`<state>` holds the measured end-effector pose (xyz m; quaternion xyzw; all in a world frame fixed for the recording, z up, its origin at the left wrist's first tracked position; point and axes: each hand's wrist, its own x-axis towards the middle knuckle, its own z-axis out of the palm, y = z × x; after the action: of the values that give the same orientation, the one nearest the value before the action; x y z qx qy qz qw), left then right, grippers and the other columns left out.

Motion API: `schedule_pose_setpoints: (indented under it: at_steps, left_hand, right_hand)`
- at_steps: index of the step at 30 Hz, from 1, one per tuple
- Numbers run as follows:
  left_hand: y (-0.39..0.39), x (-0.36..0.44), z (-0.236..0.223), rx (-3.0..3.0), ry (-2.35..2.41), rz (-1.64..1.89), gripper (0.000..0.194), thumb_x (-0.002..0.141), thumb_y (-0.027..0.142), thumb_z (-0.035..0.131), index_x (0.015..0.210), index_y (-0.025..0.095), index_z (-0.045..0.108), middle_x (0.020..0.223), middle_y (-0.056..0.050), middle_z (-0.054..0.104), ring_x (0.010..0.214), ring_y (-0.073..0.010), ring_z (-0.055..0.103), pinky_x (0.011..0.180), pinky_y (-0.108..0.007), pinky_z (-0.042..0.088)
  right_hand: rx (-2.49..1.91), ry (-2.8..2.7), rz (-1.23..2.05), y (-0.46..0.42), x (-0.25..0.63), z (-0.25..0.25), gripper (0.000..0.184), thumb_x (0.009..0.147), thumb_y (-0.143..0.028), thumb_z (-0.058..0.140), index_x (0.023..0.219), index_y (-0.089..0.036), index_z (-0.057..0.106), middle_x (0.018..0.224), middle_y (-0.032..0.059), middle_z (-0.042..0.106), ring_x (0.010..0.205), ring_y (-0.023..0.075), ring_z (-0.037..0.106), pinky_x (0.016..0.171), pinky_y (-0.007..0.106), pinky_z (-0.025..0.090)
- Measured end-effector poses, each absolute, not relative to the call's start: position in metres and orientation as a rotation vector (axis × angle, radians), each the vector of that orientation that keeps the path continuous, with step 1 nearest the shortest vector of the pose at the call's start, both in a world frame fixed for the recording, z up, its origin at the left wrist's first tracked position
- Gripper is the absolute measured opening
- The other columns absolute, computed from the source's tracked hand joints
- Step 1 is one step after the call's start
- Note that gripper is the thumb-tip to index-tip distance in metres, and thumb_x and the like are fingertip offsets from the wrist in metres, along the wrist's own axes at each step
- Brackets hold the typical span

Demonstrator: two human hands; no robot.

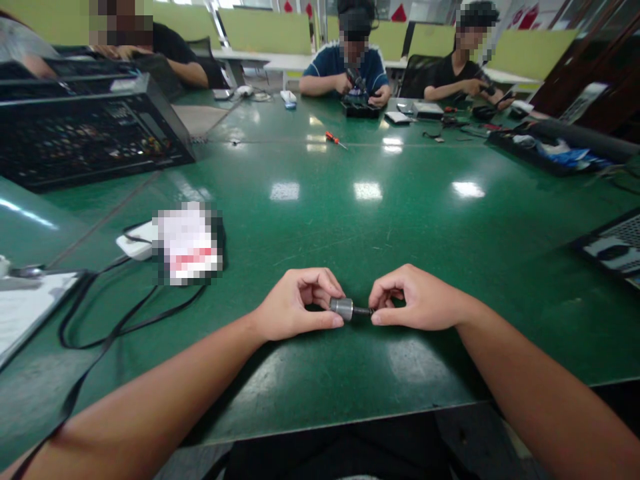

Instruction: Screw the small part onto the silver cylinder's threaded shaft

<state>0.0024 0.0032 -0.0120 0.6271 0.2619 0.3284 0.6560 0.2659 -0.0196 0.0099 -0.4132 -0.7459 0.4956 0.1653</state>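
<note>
Close to the table's front edge, both hands meet at a small grey metal cylinder (342, 307) with a thin dark shaft (361, 311). Thumb and fingers of my left hand (300, 305) pinch the cylinder at its left end. My right hand (420, 298) grips the tip of the shaft between thumb and fingertips. The piece lies roughly level, just over the green table (300, 240). Whether cylinder and shaft are one part or two, I cannot tell.
A white, blurred badge (193, 247) with a black lanyard (135, 313) lies left, beside a clipboard (35, 307). A large black case (90, 127) stands at back left. An orange screwdriver (336, 140) lies farther back. Dark metal panels (615, 243) sit right. People (345, 73) work opposite.
</note>
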Motion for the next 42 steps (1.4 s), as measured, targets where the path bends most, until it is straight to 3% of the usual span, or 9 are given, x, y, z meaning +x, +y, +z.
schedule_pose_setpoints:
  at_steps: [11, 15, 21, 24, 26, 30, 35, 42]
  left_hand:
    - [0.003, 0.0, -0.009, 1.48, 0.554, 0.749, 0.029, 0.063, 0.01, 0.092, 0.078, 0.017, 0.069, 0.089, -0.006, 0.075, 0.077, -0.016, 0.075, 0.071, -0.027, 0.062]
    - [0.001, -0.001, -0.006, 1.551, 0.62, 0.898, 0.028, 0.063, 0.013, 0.092, 0.078, 0.019, 0.07, 0.09, -0.005, 0.074, 0.079, -0.0169, 0.073, 0.073, -0.03, 0.063]
    - [0.045, -0.011, -0.003, 1.454, 0.815, 1.166, 0.032, 0.058, 0.016, 0.095, 0.079, 0.02, 0.071, 0.095, -0.005, 0.076, 0.084, -0.0183, 0.074, 0.081, -0.033, 0.063]
    - [0.099, -0.007, -0.008, 1.294, 0.903, 1.285, 0.035, 0.059, 0.02, 0.093, 0.084, 0.017, 0.068, 0.086, -0.003, 0.076, 0.073, -0.018, 0.076, 0.075, -0.032, 0.064]
    - [0.139, -0.001, -0.012, 1.204, 0.964, 1.387, 0.036, 0.058, 0.019, 0.091, 0.083, 0.016, 0.064, 0.082, -0.002, 0.075, 0.069, -0.0178, 0.076, 0.07, -0.03, 0.062]
    - [0.201, 0.019, -0.018, 1.097, 1.067, 1.431, 0.029, 0.067, 0.018, 0.084, 0.085, 0.015, 0.062, 0.079, -0.004, 0.075, 0.066, -0.0164, 0.075, 0.067, -0.028, 0.061]
    - [0.229, 0.037, -0.028, 1.149, 1.041, 1.369, 0.02, 0.079, 0.021, 0.079, 0.094, 0.014, 0.067, 0.087, -0.007, 0.078, 0.071, -0.0166, 0.076, 0.071, -0.029, 0.062]
    - [0.227, 0.037, -0.037, 1.205, 1.027, 1.315, 0.019, 0.085, 0.017, 0.076, 0.101, 0.014, 0.068, 0.095, -0.008, 0.079, 0.073, -0.0155, 0.076, 0.076, -0.031, 0.062]
  right_hand:
    - [-1.19, -2.224, 1.402, -0.02, 0.281, 0.022, 0.02, 0.082, -0.038, 0.078, 0.086, -0.019, 0.077, 0.073, 0.0013, 0.071, 0.065, 0.0152, 0.064, 0.061, 0.027, 0.049]
    - [-1.21, -2.213, 1.397, -0.021, 0.288, 0.028, 0.019, 0.083, -0.037, 0.078, 0.086, -0.019, 0.077, 0.074, 0.0017, 0.071, 0.066, 0.0153, 0.064, 0.061, 0.027, 0.049]
    - [-1.266, -1.673, 1.472, 0.02, 0.299, 0.004, 0.025, 0.076, -0.037, 0.084, 0.089, -0.018, 0.074, 0.077, 0.004, 0.075, 0.067, 0.0148, 0.065, 0.064, 0.027, 0.05]
    - [-1.302, -1.279, 1.321, 0.065, 0.295, -0.02, 0.029, 0.063, -0.029, 0.091, 0.083, -0.016, 0.075, 0.065, 0.0015, 0.069, 0.055, 0.0115, 0.056, 0.051, 0.023, 0.041]
    - [-1.301, -1.154, 1.213, 0.098, 0.291, -0.032, 0.028, 0.063, -0.027, 0.09, 0.084, -0.017, 0.074, 0.063, -0.0017, 0.065, 0.052, 0.0091, 0.049, 0.047, 0.021, 0.036]
    - [-1.247, -1.001, 1.069, 0.154, 0.291, -0.04, 0.025, 0.068, -0.024, 0.085, 0.09, -0.019, 0.074, 0.08, -0.0011, 0.071, 0.058, 0.0071, 0.052, 0.053, 0.02, 0.041]
    - [-1.17, -0.881, 0.994, 0.194, 0.29, -0.046, 0.025, 0.077, -0.024, 0.077, 0.102, -0.024, 0.073, 0.11, 0.0016, 0.076, 0.09, 0.0115, 0.071, 0.076, 0.023, 0.053]
    - [-1.099, -0.949, 1.064, 0.213, 0.244, -0.054, 0.028, 0.084, -0.019, 0.072, 0.112, -0.023, 0.072, 0.115, 0.0041, 0.077, 0.101, 0.0147, 0.074, 0.091, 0.033, 0.057]
